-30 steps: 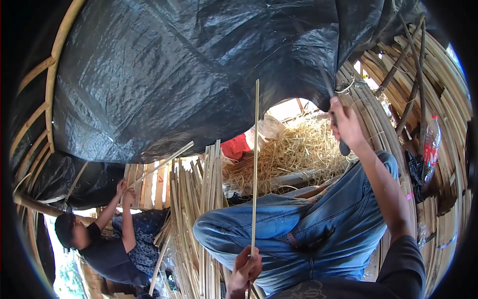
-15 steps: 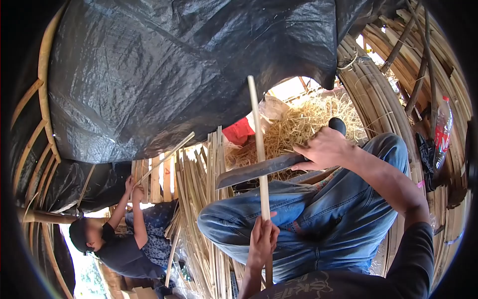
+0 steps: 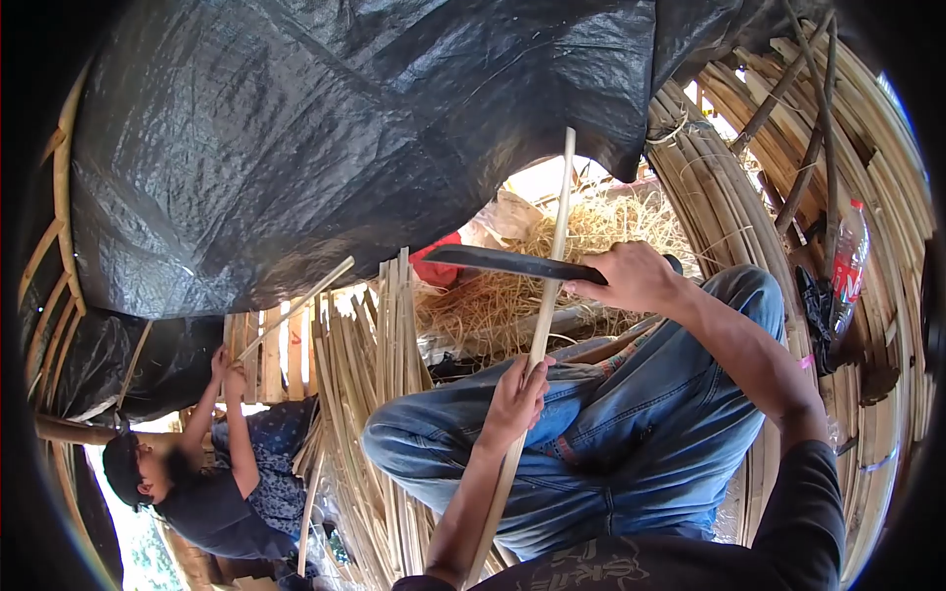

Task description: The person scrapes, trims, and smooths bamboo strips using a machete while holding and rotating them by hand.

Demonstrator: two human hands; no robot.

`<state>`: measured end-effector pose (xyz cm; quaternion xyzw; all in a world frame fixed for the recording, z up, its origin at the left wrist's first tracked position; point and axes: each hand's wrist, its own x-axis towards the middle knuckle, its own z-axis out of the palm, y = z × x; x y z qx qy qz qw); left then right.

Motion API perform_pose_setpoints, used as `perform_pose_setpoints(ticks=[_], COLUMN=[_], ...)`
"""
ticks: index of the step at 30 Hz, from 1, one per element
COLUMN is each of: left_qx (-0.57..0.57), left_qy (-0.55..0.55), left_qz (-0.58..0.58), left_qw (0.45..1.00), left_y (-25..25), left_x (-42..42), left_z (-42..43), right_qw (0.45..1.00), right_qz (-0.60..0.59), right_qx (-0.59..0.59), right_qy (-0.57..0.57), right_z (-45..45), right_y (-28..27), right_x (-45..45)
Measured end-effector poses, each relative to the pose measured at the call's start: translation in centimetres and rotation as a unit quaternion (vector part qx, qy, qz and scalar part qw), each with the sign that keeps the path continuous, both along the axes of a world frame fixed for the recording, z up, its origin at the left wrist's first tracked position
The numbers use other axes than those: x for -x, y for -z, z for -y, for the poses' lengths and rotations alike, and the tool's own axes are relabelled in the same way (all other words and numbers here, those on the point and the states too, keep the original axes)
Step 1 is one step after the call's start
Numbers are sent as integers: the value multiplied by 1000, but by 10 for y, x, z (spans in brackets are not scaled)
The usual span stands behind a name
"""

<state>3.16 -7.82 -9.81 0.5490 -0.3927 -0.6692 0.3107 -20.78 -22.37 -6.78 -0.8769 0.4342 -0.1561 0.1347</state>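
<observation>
A long, pale bamboo strip (image 3: 559, 231) runs from near my lap up past my knees, tilted slightly to the right at its far end. My left hand (image 3: 516, 398) is closed around it above my crossed legs. In my right hand (image 3: 636, 278) is a dark-bladed machete (image 3: 512, 262), its handle mostly covered by my fingers. The blade points left and crosses the strip at a point beyond my left hand; whether it cuts into the wood I cannot tell.
Split bamboo strips (image 3: 394, 325) stand in a bundle left of my knee. Straw (image 3: 611, 227) lies ahead, under black plastic sheeting (image 3: 325, 148). Another person (image 3: 222, 483) sits at left, holding a strip. A plastic bottle (image 3: 850, 258) rests at right against stacked bamboo.
My left hand has moved forward on my lap, and the strip's far end has swung right. The machete has risen farther up the strip, its blade tip swinging upward.
</observation>
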Motion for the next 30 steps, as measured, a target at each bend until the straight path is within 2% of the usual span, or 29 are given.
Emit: perform_pose_setpoints(ticks=[2,6,10,14,17,19,20,22,23,24,26,27,30], left_qx=[49,77,103,90,88,79,80,116,118,118,118,130,116], left_qy=[-31,-70,-59,-78,-87,-92,-103,-73,-80,-78,-73,-73,-85], left_qz=[65,4,36,-39,-52,-62,-64,-59,-59,-67,-74,-61,-68], left_qw=[996,995,992,992,991,991,989,989,988,988,987,987,987], left_y=[-2,-6,-12,-18,-24,-27,-27,-27,-25,-23,-16,-15,-20], left_x=[3,-4,-1,0,3,2,2,1,0,-1,-3,-3,-1], left_z=[-11,-12,-14,-16,-14,-15,-15,-16,-17,-18,-19,-18,-17], right_qw=[999,991,987,990,990,996,996,993,984,964,947,949,955], right_qz=[12,47,98,99,105,74,71,49,70,107,146,84,44], right_qx=[-50,-125,-123,-102,-94,-17,-18,-61,-89,-164,-142,-181,-231], right_qy=[1,-12,-8,-3,-20,-40,-50,-93,-136,-181,-247,-243,-180], right_z=[-3,-5,-3,-6,-8,-15,-19,-29,-33,-37,-42,-42,-28], right_y=[1,-6,-5,-14,-19,-21,-23,-26,-23,-22,-7,-16,-13], right_x=[-3,-12,-15,-6,-4,-7,-9,-14,-17,-19,-27,-27,-24])
